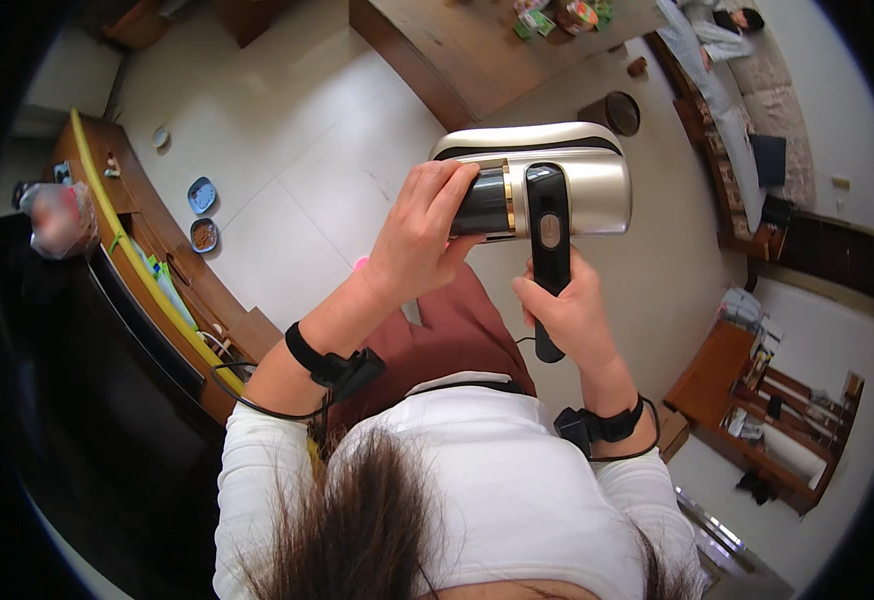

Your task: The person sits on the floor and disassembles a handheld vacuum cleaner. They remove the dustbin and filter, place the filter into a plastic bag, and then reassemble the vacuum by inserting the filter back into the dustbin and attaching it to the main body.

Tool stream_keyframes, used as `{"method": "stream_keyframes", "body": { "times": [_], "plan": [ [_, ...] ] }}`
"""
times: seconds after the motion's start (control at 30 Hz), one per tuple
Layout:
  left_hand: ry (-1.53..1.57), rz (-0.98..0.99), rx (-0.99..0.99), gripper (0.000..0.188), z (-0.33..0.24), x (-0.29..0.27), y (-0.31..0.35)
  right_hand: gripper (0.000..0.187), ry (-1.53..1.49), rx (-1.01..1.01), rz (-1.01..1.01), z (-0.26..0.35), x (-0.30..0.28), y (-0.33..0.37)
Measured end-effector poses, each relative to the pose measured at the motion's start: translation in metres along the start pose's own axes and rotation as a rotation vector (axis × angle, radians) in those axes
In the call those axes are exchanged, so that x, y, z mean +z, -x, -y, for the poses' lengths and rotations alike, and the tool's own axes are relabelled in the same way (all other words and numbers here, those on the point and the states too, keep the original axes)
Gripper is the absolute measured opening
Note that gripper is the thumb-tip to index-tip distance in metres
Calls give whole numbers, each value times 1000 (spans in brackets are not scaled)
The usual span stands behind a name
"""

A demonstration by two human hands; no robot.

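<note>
A champagne-gold handheld vacuum cleaner point(602, 195) with a wide, flat head is held up in front of my body, above the floor. My right hand point(579, 308) is wrapped round its black handle point(550, 235), and the handle's lower end sticks out below the fist. From the other side, my left hand point(407, 230) grips the dark, shiny cylinder point(482, 200) that looks like the dust cup. The cylinder sits against the gold body at a thin gold ring. Part of the left fingers and the underside of the cleaner are hidden.
A wooden table point(437, 50) bearing snack packets point(577, 15) stands ahead. Near it is a dark bin point(612, 113). Two pet bowls point(203, 236) lie on the floor by the long cabinet point(147, 230) at left. A person point(727, 40) is on the sofa point(782, 110).
</note>
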State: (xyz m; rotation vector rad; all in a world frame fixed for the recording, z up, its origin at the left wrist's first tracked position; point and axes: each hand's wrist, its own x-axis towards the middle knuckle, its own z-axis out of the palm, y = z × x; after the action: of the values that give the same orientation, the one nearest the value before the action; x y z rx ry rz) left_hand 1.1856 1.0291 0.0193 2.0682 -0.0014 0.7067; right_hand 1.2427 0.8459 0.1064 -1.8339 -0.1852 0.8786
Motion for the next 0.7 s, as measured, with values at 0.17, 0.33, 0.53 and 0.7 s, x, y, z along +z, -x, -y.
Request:
{"method": "stream_keyframes", "body": {
  "times": [0.17, 0.33, 0.53, 0.7],
  "plan": [
    [73, 106, 35, 74, -5, 30, 7, 20, 38, 34, -158, -27, -9, 27],
    [-47, 268, 228, 70, -39, 71, 2, 19, -155, 120, -318, -52, -36, 60],
    [-281, 383, 539, 72, -109, 169, 11, 20, -274, 76, -539, -101, -77, 131],
    [2, 471, 818, 77, -186, 256, 30, 29, -307, -4, -710, -166, -135, 233]
  ]
}}
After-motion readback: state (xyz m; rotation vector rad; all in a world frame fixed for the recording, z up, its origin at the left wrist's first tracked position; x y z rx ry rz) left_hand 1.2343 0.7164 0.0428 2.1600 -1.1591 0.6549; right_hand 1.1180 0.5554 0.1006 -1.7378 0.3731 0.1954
